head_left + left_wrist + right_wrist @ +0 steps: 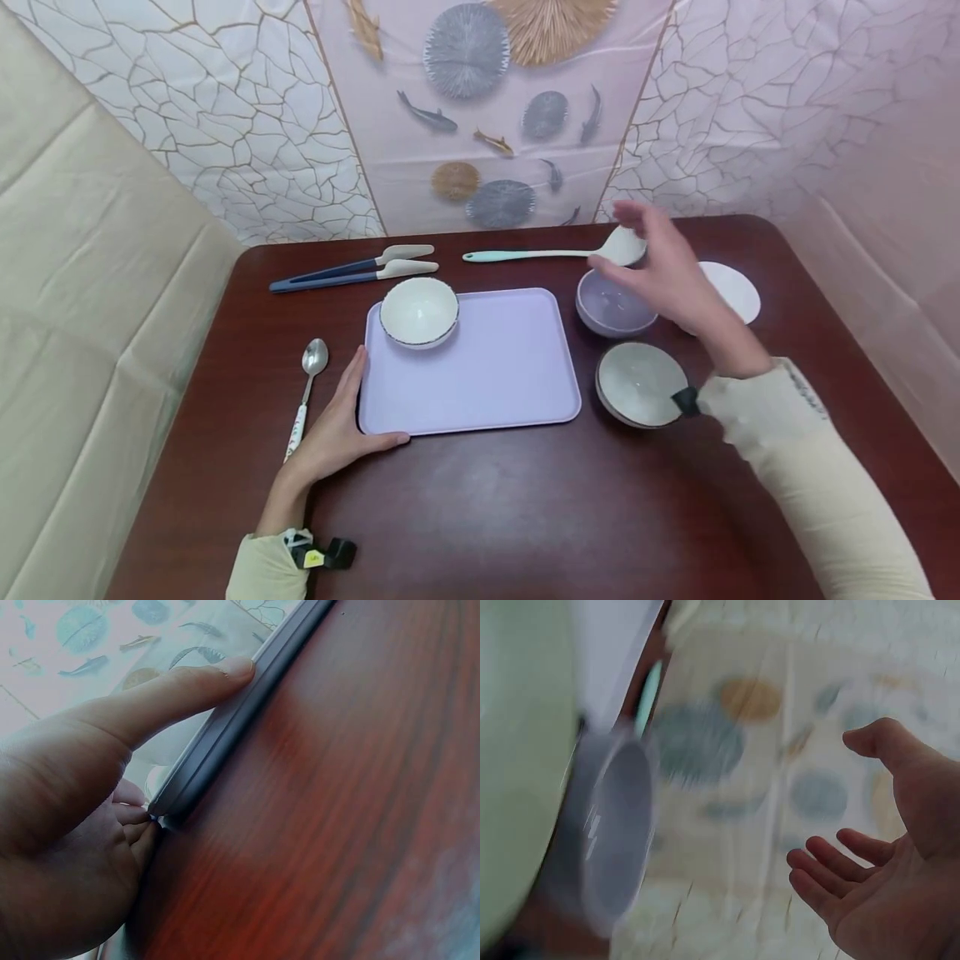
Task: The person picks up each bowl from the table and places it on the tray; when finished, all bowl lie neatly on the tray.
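Observation:
My left hand (330, 437) rests at the near left corner of a lilac tray (495, 383). Its straight fingers lie along the left side, and the thumb (187, 690) touches the front rim. On the tray's far left part sits a white bowl (420, 311) with a dark rim. My right hand (663, 271) is raised above the purple bowl (611, 304), thumb and fingers spread with nothing between them. In the right wrist view the purple bowl (622, 825) appears apart from that hand (885, 877). Nearer me stands a greyish-white bowl (641, 383), just right of the tray.
Behind the tray lie blue-handled tongs (337, 273) and a ladle (525, 254) with a mint handle. A metal spoon (314, 358) with a patterned white handle is left of the tray. At the far right is a white dish (731, 290). Fabric walls (82, 292) border the table.

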The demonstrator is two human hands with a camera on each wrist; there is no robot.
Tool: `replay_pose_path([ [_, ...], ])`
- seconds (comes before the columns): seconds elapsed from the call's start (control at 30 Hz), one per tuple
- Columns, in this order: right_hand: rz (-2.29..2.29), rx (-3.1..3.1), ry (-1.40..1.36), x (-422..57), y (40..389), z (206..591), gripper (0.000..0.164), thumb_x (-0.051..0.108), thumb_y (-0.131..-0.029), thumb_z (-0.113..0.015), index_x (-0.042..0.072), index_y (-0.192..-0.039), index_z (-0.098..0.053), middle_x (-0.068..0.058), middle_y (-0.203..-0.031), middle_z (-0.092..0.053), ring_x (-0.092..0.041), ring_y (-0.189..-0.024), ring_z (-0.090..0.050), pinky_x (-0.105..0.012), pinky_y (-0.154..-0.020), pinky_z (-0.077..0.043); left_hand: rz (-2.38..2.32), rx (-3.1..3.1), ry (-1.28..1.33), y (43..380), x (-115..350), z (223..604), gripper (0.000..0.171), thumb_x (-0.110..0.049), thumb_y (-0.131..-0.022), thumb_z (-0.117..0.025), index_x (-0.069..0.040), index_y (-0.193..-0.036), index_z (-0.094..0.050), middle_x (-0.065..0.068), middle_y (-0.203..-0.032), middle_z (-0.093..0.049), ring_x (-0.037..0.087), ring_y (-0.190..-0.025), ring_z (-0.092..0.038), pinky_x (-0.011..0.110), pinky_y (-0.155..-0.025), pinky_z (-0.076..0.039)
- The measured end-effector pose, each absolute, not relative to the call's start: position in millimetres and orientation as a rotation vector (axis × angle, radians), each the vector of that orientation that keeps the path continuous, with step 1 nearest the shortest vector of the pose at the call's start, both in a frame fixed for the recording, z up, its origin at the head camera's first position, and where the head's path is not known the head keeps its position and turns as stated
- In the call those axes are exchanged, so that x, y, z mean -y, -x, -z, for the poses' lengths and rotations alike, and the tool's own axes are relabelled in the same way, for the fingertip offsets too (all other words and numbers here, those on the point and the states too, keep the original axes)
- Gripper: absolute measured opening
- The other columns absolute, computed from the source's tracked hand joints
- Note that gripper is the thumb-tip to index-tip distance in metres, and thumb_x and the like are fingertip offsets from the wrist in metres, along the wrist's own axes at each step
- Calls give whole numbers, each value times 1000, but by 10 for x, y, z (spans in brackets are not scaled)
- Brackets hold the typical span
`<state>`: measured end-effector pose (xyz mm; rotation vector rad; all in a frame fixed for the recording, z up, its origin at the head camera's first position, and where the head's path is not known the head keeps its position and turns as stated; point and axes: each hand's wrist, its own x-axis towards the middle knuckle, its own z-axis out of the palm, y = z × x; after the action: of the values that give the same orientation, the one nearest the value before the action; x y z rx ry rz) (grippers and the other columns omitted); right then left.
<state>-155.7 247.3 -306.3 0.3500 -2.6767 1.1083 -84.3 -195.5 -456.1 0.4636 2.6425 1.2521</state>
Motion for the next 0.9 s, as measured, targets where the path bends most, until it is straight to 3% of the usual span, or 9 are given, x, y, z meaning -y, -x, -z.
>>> replay_pose_path([
  [0.2, -1074, 2713, -87, -3176, 1503, 3230, 81, 30, -87, -75, 3, -149, -31, -21, -145, -39, -38, -133, -38, -50, -108, -28, -1247, -2649, -455, 829, 1976, 4572, 133, -53, -66, -87, -20, -158, 3, 1, -163, 2, 21, -147, -9, 53, -109, -24],
  [0.5, -1217, 2721, 233, -3905, 1297, 3652, 92, 38, -88, -73, 12, -157, -16, -16, -158, -21, -35, -143, -21, -52, -113, -17, -1241, -2657, -455, 837, 1972, 4569, 134, -56, -65, -87, -20, -158, 2, 0, -163, 1, 20, -147, -9, 53, -109, -24],
  [0.7, -1219, 2778, 196, -4067, 1235, 3877, 104, 35, -86, -76, 5, -156, -6, -24, -158, -12, -39, -143, -15, -53, -113, -12, -1252, -2652, -445, 842, 1980, 4573, 134, -56, -65, -86, -21, -158, 2, -1, -163, 1, 20, -146, -10, 52, -109, -24],
  [0.9, -1146, 2822, 159, -4115, 1233, 4028, 110, 33, -83, -79, -2, -155, -4, -32, -154, -14, -48, -134, -24, -59, -109, -17, -1260, -2655, -447, 847, 1977, 4576, 134, -56, -65, -87, -20, -159, 1, 0, -163, 0, 20, -146, -11, 52, -109, -24],
])
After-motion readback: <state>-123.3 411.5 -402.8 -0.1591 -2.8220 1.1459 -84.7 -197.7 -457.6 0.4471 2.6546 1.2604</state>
